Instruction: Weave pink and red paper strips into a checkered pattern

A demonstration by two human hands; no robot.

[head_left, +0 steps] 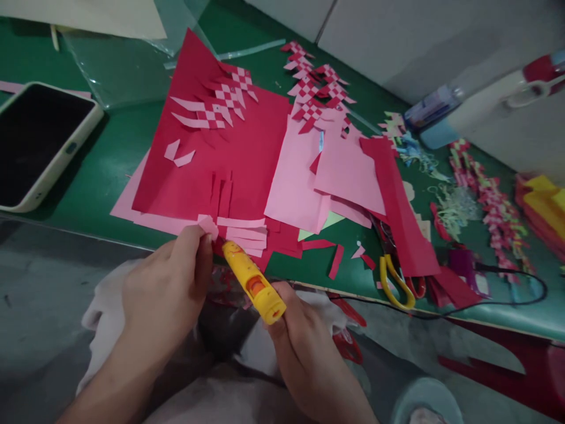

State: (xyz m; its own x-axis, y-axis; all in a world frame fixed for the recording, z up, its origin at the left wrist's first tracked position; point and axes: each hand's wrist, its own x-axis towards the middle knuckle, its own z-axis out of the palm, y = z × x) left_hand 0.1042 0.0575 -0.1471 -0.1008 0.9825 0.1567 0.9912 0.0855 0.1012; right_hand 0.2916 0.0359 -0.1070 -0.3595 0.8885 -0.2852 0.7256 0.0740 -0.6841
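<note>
Phone [37, 144]: far left on the green desk [110, 171].
Left hand [165, 288]: fingers pinched on a pink strip [208, 226] at the desk edge.
Right hand [304, 341]: fingers clamped on a yellow glue stick [253, 282] — tip at the strips.
Scissors [395, 277]: right, near the red paper [238, 159].

Held in the right hand [304, 341]: yellow plastic glue stick [253, 281], smooth and faintly glossy. Pinched in the left hand [165, 288]: pale pink paper strip [208, 225], thin and matt. Just beyond both hands: large red paper sheet [229, 159], matt, uncreased, on a smooth green bench [110, 159] with a dull sheen. Right of the right hand: yellow-handled scissors [396, 281], glossy plastic grips. Far left of the left hand: phone [39, 144], glossy black glass, cream rubbery case.
</note>
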